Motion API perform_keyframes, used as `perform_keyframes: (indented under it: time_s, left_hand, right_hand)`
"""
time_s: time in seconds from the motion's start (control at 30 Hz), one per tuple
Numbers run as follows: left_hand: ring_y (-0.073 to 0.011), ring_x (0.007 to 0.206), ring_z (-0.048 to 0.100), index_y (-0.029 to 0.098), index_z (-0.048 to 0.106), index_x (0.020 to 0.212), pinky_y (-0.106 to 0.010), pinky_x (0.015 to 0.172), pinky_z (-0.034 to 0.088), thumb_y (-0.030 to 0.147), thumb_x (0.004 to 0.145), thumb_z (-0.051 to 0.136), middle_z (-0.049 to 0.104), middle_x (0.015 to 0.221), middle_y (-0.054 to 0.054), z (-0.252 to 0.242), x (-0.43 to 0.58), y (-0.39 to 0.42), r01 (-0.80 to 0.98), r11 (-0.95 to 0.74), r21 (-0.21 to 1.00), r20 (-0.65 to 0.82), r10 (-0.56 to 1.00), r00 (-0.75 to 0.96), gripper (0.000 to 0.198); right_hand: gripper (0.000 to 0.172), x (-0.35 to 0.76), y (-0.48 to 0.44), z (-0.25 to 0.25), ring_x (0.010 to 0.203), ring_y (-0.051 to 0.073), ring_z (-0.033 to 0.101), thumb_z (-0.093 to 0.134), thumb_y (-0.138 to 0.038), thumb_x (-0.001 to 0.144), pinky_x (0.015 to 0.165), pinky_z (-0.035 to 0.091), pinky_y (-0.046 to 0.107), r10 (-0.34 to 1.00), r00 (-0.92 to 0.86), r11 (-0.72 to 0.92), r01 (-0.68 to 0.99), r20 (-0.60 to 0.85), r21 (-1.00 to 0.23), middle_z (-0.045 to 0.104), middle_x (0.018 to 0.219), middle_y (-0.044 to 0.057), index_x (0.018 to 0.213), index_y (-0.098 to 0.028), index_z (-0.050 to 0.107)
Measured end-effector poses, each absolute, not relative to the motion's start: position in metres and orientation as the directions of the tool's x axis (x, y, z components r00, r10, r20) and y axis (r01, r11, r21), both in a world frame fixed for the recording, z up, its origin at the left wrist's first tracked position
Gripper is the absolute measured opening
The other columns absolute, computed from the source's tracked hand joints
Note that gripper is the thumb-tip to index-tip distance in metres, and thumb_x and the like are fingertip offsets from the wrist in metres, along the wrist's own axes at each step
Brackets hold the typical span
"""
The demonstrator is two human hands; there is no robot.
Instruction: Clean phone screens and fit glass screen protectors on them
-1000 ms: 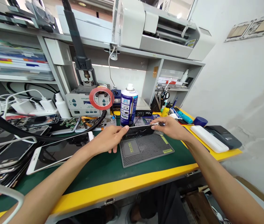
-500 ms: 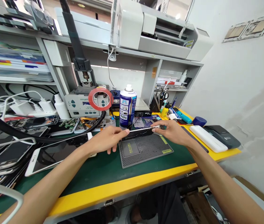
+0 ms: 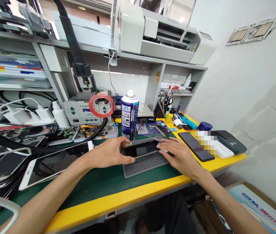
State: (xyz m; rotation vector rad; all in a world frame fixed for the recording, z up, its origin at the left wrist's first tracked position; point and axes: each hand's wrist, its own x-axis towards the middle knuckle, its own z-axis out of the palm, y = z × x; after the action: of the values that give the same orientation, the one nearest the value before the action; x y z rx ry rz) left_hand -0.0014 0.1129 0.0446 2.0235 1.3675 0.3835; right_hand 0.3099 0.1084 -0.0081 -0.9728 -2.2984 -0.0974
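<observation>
Near edge: yellow border of the desk, green surface behind it. Left: 1 white-framed tablet, lying at a slant. Centre: 1 grey perforated mat, with 1 black phone over it, screen up; contact with the mat cannot be made out. Left hand: thumb on the phone's near side, fingers on the far side, clamped on its left end. Right hand: fingertips at the right end beside a slim white item; grip cannot be told. Right: 1 dark phone. Farther: upright blue spray can, just beyond the mat.
</observation>
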Motion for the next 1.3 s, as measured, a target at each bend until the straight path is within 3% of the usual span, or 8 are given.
perform_keyframes:
  time_s: [0.17, 0.3, 0.5, 0.73, 0.9, 1.07, 1.3]
  left_hand:
    - [-0.0330, 0.101, 0.066, 0.022, 0.055, 0.133, -0.033, 0.070, 0.049, 0.068, 0.067, 0.072, 0.067, 0.116, -0.012, 0.039, 0.002, 0.110, 0.765, -0.322, 0.558, -0.076, 0.898, 0.434, 0.082]
    - [-0.0354, 0.113, 0.062, 0.024, 0.051, 0.138, -0.037, 0.082, 0.050, 0.066, 0.072, 0.068, 0.060, 0.134, -0.012, 0.037, 0.003, 0.107, 0.797, -0.358, 0.487, -0.086, 0.888, 0.452, 0.080]
    - [-0.0376, 0.129, 0.053, 0.027, 0.045, 0.143, -0.043, 0.098, 0.047, 0.064, 0.077, 0.065, 0.052, 0.146, -0.011, 0.035, 0.004, 0.104, 0.823, -0.361, 0.439, -0.123, 0.883, 0.453, 0.078]
    - [-0.0380, 0.124, 0.057, 0.029, 0.041, 0.147, -0.040, 0.090, 0.050, 0.062, 0.077, 0.066, 0.054, 0.144, -0.012, 0.042, -0.002, 0.104, 0.816, -0.378, 0.437, -0.158, 0.861, 0.483, 0.082]
    - [-0.0315, 0.115, 0.064, 0.021, 0.038, 0.149, -0.036, 0.089, 0.052, 0.039, 0.090, 0.055, 0.067, 0.125, -0.013, 0.053, -0.009, 0.106, 0.793, -0.416, 0.446, -0.178, 0.827, 0.534, 0.064]
    - [-0.0246, 0.102, 0.070, 0.017, 0.043, 0.144, -0.033, 0.091, 0.052, 0.019, 0.093, 0.041, 0.069, 0.125, -0.012, 0.048, -0.012, 0.112, 0.757, -0.464, 0.460, -0.097, 0.821, 0.562, 0.051]
    - [-0.0240, 0.112, 0.068, 0.019, 0.042, 0.144, -0.032, 0.093, 0.053, 0.015, 0.090, 0.042, 0.065, 0.135, -0.010, 0.037, -0.017, 0.118, 0.732, -0.461, 0.502, -0.071, 0.821, 0.567, 0.055]
  right_hand:
    - [0.028, 0.310, 0.099, -0.018, 0.121, 0.026, 0.064, 0.055, -0.016, 0.098, 0.110, 0.043, 0.051, 0.584, -0.590, 0.722, 0.691, 0.557, -0.024, 0.074, 0.120, 0.004, 0.119, -0.027, 0.070]
    - [0.033, 0.311, 0.094, -0.018, 0.127, 0.028, 0.060, 0.052, -0.012, 0.098, 0.111, 0.042, 0.053, 0.591, -0.635, 0.725, 0.688, 0.497, 0.017, 0.072, 0.124, 0.004, 0.122, -0.026, 0.069]
    - [0.042, 0.310, 0.077, -0.016, 0.140, 0.030, 0.046, 0.052, -0.023, 0.099, 0.118, 0.034, 0.057, 0.689, -0.592, 0.673, 0.736, 0.419, -0.066, 0.060, 0.141, 0.007, 0.141, -0.025, 0.056]
    - [0.050, 0.297, 0.061, -0.020, 0.150, 0.030, 0.028, 0.046, -0.027, 0.101, 0.123, 0.021, 0.060, 0.735, -0.573, 0.629, 0.776, 0.363, -0.049, 0.045, 0.154, 0.006, 0.150, -0.021, 0.044]
    - [0.057, 0.272, 0.048, -0.025, 0.152, 0.030, 0.021, 0.041, -0.027, 0.103, 0.122, 0.017, 0.064, 0.733, -0.597, 0.630, 0.777, 0.324, 0.006, 0.033, 0.161, 0.006, 0.157, -0.016, 0.028]
    - [0.057, 0.233, 0.033, -0.026, 0.153, 0.031, 0.015, 0.037, -0.029, 0.104, 0.123, 0.012, 0.064, 0.713, -0.629, 0.668, 0.743, 0.310, -0.029, 0.023, 0.164, 0.004, 0.157, -0.014, 0.027]
    - [0.054, 0.201, 0.029, -0.017, 0.152, 0.028, 0.019, 0.035, -0.035, 0.105, 0.124, 0.012, 0.060, 0.717, -0.642, 0.693, 0.700, 0.273, -0.172, 0.029, 0.162, 0.000, 0.157, -0.020, 0.031]
